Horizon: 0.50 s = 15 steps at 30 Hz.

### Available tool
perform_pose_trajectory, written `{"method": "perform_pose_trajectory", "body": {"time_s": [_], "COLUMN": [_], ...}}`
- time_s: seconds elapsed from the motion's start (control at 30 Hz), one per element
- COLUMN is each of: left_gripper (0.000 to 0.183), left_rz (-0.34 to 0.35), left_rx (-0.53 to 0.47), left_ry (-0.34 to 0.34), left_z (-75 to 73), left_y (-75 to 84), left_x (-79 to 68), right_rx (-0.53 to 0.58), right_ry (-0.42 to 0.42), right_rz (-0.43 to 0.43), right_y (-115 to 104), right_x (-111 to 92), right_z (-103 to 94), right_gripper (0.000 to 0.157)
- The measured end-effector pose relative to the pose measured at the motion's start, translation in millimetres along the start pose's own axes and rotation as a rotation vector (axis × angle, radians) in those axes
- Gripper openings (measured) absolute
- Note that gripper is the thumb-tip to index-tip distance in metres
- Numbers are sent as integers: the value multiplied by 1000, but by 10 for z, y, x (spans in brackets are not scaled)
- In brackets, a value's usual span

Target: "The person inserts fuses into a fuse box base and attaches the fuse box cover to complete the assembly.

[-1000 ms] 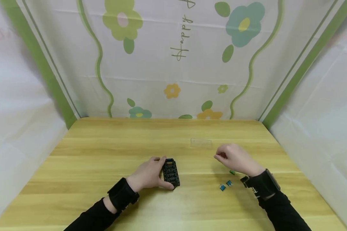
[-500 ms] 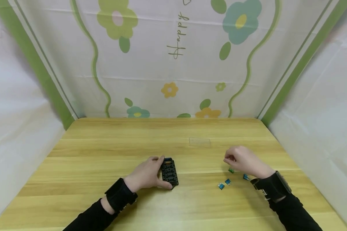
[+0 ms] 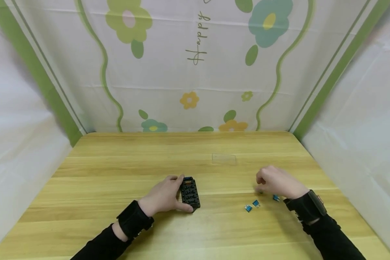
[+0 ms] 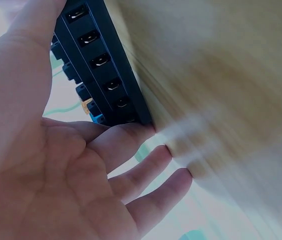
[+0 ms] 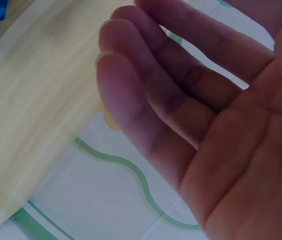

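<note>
At the bottom of the frame, two black sleeves (image 3: pixel 99 243) reach in from the left and right corners, each ending in a black wrist strap (image 3: pixel 135 219). Just right of the lower centre, two small blue pieces (image 3: pixel 248 208) with pale prongs lie side by side, and a third blue piece (image 3: pixel 276 198) sits farther right, beside the right wrist. Near the lower centre lies a black block (image 3: pixel 190 193), oblong, its top ribbed with rows of slots; an orange piece (image 3: pixel 188 182) and a bit of blue show at its far end, and the left wrist view shows a row of openings with metallic glints along one side. The left hand (image 3: pixel 164 195) grips this block lengthwise, thumb at the near end and index at the far end, while the other fingers (image 4: pixel 161 200) extend past it, slightly spread. Right of centre, the right hand (image 3: pixel 279 182) hangs low with its fingers bent inward; their tips are partly hidden, so whether they hold anything cannot be told. Beyond, a clear rectangular plate (image 3: pixel 224 159) lies flat on the wood-grain surface (image 3: pixel 117 166), whose far edge meets a flowered white backdrop (image 3: pixel 169 72).
</note>
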<state>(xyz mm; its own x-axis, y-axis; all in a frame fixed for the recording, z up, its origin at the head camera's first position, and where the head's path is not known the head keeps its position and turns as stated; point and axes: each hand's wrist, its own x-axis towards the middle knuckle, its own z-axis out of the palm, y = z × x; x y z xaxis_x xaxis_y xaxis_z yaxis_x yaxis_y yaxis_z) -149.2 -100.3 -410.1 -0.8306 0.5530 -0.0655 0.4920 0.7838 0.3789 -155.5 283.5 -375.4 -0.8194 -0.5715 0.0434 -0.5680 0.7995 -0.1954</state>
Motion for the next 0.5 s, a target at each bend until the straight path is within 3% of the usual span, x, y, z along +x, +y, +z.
{"method": "perform_pose_trajectory", "body": {"time_s": [0.5], "left_gripper": [116], "left_rz": [-11], "left_rx": [-4], "left_ry": [-7], "left_z": [-48], "left_y": [31], "left_x": [-24], "right_rx": [-99], "right_ry": [-30], "right_rz": [53], "right_y": [-9], "right_x": [21], "right_z": [129], "right_gripper": [47]}}
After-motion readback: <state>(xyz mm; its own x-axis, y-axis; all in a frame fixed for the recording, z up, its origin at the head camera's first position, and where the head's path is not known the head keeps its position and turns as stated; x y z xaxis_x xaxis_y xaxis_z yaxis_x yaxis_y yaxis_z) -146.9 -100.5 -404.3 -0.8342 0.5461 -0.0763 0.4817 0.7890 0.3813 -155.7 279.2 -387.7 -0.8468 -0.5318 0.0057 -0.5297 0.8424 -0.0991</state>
